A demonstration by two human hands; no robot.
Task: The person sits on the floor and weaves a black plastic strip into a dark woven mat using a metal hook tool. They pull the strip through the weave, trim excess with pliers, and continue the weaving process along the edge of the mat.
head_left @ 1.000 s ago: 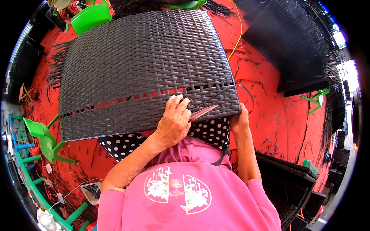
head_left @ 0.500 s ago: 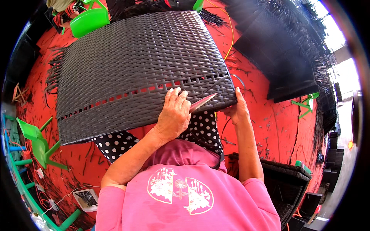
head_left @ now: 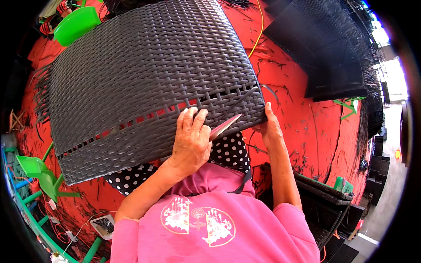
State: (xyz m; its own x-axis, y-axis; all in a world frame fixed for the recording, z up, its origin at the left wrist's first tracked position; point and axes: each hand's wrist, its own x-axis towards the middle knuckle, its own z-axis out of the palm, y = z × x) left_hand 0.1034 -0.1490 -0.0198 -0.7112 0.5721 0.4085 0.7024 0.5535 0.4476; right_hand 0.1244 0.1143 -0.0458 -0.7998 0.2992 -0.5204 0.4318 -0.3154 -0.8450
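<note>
A dark grey woven panel of flat plastic strands [head_left: 149,70] rests across my lap, tilted up away from me. A row of gaps runs across its near part, with red floor showing through. My left hand [head_left: 191,140] lies on the near edge, fingers curled over the weave. From that hand a pointed metal blade [head_left: 226,126] sticks out to the right; its handle is hidden in the palm. My right hand [head_left: 270,125] grips the panel's near right corner, thumb up along the side and fingers underneath. A loose grey strand [head_left: 242,99] lies slantwise near that corner.
Strand scraps litter the red floor [head_left: 302,140]. Green plastic chairs [head_left: 78,26] stand at far left and near left. Dark woven pieces [head_left: 320,52] lie at far right, and a black woven piece [head_left: 322,193] stands beside my right elbow. A yellow cord [head_left: 258,37] runs past the panel.
The panel's left side has swung down toward me and to the left. My left hand and the blade have shifted slightly left with it; my right hand keeps its corner hold.
</note>
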